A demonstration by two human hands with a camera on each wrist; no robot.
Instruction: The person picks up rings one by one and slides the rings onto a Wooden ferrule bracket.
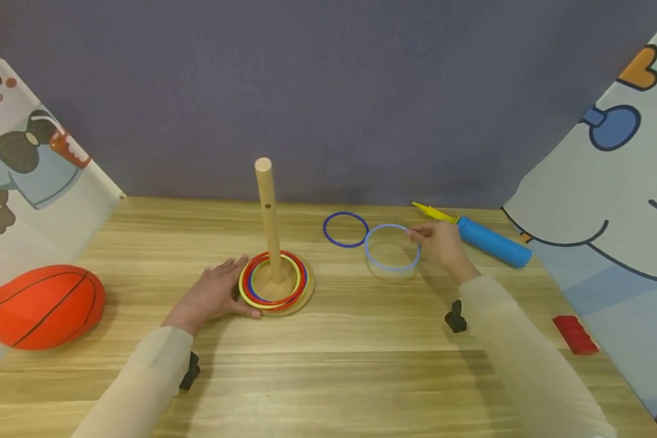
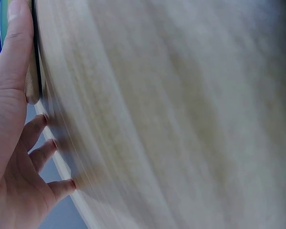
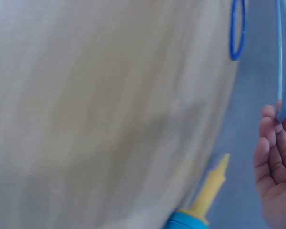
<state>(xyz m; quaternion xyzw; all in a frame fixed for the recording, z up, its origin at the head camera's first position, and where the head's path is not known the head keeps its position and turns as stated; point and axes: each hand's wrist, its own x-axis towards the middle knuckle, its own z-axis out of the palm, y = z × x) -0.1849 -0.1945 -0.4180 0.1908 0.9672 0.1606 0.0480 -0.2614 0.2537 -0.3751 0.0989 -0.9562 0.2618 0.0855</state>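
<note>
Left hand lower centre, fingers straight, pressing wooden base of ring peg, right hand centre right, pinching light blue ring lifted off surface, dark blue ring just behind, pump beside.

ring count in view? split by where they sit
5 visible. Three lie stacked on the peg base: red ring, yellow ring, blue ring; more could hide beneath. Dark blue ring on the table. Light blue ring in the right hand.
</note>
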